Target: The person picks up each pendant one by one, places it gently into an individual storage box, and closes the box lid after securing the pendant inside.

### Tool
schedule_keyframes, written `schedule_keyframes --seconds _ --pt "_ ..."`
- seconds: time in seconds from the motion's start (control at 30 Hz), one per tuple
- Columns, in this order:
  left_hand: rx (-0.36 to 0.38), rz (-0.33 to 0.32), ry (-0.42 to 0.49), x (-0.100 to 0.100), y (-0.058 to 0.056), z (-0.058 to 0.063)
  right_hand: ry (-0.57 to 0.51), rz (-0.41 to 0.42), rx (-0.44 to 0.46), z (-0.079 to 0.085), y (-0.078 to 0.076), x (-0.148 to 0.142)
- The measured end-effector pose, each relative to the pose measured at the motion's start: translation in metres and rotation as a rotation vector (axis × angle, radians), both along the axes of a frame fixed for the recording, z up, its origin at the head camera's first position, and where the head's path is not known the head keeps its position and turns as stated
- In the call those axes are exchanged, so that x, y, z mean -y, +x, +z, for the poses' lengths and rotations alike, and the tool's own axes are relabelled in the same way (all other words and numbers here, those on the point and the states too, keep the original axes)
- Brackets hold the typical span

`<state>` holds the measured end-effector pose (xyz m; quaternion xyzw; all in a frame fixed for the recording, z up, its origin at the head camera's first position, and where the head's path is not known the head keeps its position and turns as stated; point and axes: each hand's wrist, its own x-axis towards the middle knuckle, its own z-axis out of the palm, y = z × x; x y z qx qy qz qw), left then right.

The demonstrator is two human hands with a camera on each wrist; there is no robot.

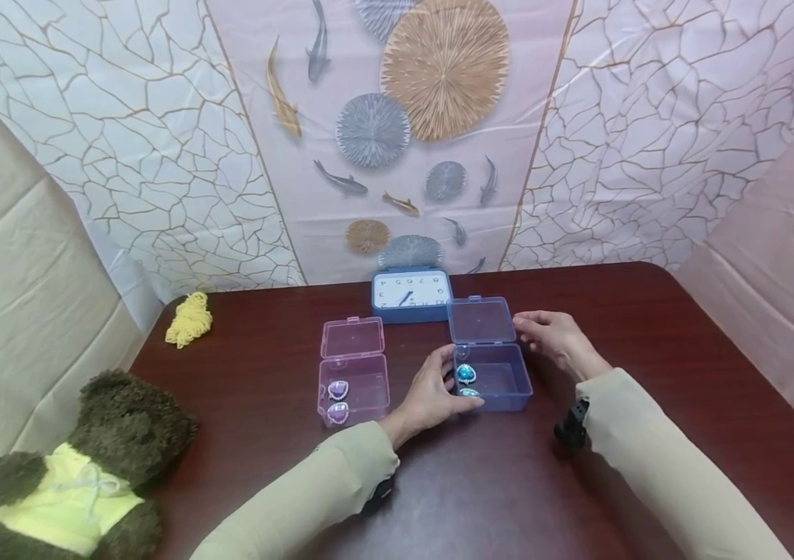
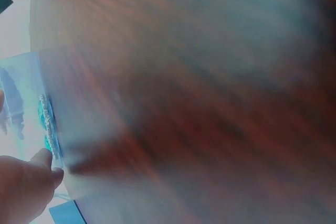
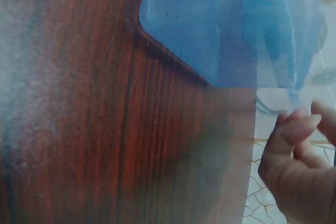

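Note:
A clear blue plastic box (image 1: 501, 383) stands on the table with its lid (image 1: 482, 320) raised. Inside, along its left side, lie two turquoise gem pieces (image 1: 466, 373) with sparkling white rims. My left hand (image 1: 431, 393) grips the box's left side, thumb at the front corner; the left wrist view shows the thumb (image 2: 39, 163) by the gems. At the raised lid's right edge, my right hand (image 1: 557, 336) has its curled thumb and fingers, which meet the lid corner in the right wrist view. To the left, an open pink box (image 1: 372, 389) holds two purple gem pieces (image 1: 337, 390).
Behind the boxes a blue-framed clock (image 1: 412, 315) shows its numerals upside down. A bundle of yellow yarn (image 1: 190, 320) lies at the back left. A dark brown plush toy (image 1: 132, 428) in a yellow top is at the front left. Patterned cloth (image 1: 397, 187) hangs behind the table.

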<state>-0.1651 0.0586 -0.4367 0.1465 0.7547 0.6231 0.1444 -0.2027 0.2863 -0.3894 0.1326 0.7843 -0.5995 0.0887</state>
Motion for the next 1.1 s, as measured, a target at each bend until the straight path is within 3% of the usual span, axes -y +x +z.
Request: schedule_keyframes --seconds 0.13,0.3,0.43,0.53,0.6,0.67,0.9,1.1 --pt "-0.010 0.001 0.004 0.000 0.000 0.000 -0.016 0.037 0.013 -0.001 -0.005 0.001" --pt "-0.011 0.014 0.019 0.000 0.001 -0.001 -0.098 0.103 -0.051 0.001 -0.002 0.000" --pt "-0.023 0.017 0.021 -0.001 0.002 -0.001 -0.249 0.152 -0.116 0.003 0.007 -0.006" --pt "-0.031 0.016 0.020 -0.002 0.002 0.000 -0.406 0.173 -0.126 0.002 0.017 -0.011" --pt "-0.033 0.018 0.022 -0.002 0.003 0.000 -0.456 0.187 -0.125 0.000 0.025 -0.013" --pt "-0.036 0.018 0.021 -0.002 0.004 0.001 -0.436 0.198 -0.132 -0.003 0.032 -0.014" --pt "-0.008 -0.029 0.012 0.001 0.005 0.001 -0.142 0.242 -0.104 -0.020 0.048 -0.011" --pt "0.047 -0.044 0.042 0.004 0.006 0.000 -0.129 0.253 -0.098 -0.026 0.051 -0.011"
